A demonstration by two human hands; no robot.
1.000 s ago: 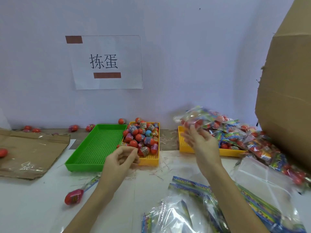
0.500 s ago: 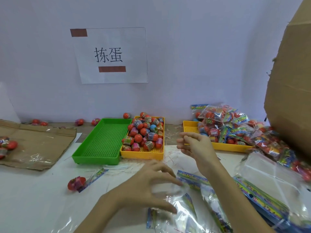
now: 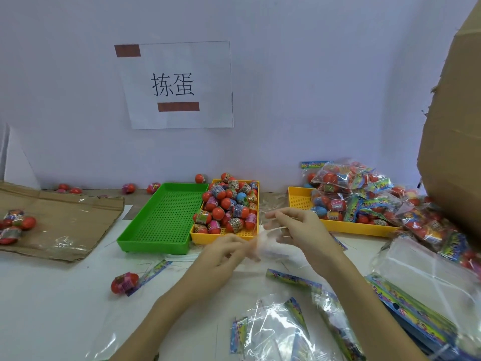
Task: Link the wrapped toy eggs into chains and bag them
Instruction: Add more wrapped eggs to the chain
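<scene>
Eggs [image 3: 229, 204]: we see the loose wrapped ones heaped in the small yellow tray [image 3: 235, 234], which touches the right side of the green tray [image 3: 161, 220].
Green tray: our landmark; it sits on the white counter [image 3: 52, 295] near the back wall, and its mesh floor is bare.
Stray egg [image 3: 124, 282]: in front of the green tray, on the counter, with a printed strip touching its right side.
More eggs [image 3: 15, 225]: a small cluster left of the green tray, on a flat brown cardboard sheet [image 3: 59, 220]; a few others lie behind the green tray along the wall.
Filled bags [image 3: 364, 196]: well to the right of the green tray, piled in and over a second yellow tray [image 3: 299, 201].
Empty bags [image 3: 276, 332]: clear with printed headers, spread in front and to the right of the green tray, nearest us.
Left hand [image 3: 221, 254]: just in front of the small yellow tray; its fingers are curled and pinch a thin clear film [image 3: 263, 241]. The hand is blurred.
Right hand [image 3: 299, 227]: right of the small yellow tray, fingers bent and pinching the other side of the same film.
Film: stretched between our two hands above the counter; we cannot tell whether it is a bag or a loose wrapper.
Sign [image 3: 177, 84]: white paper on the wall above the green tray.
Box [image 3: 458, 139]: large cardboard, far right of the green tray.
</scene>
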